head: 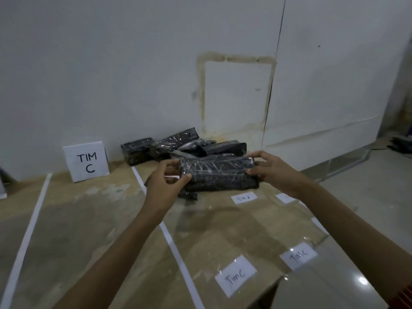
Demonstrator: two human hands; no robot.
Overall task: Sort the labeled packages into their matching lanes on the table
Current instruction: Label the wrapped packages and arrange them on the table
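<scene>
Head view: a glossy black oblong package in crinkled plastic wrap (219, 172) is held just in front of a heap of similar black bundles (178, 144), which lies against the scuffed white wall (133, 63). The left hand (166, 181) has its fingers curled round the package's left end, and the right hand (272, 168) clamps its right end. Below is a mottled brown tabletop (89, 219) with a white tape strip (169, 239) and a white "TIM C" card (87, 161).
</scene>
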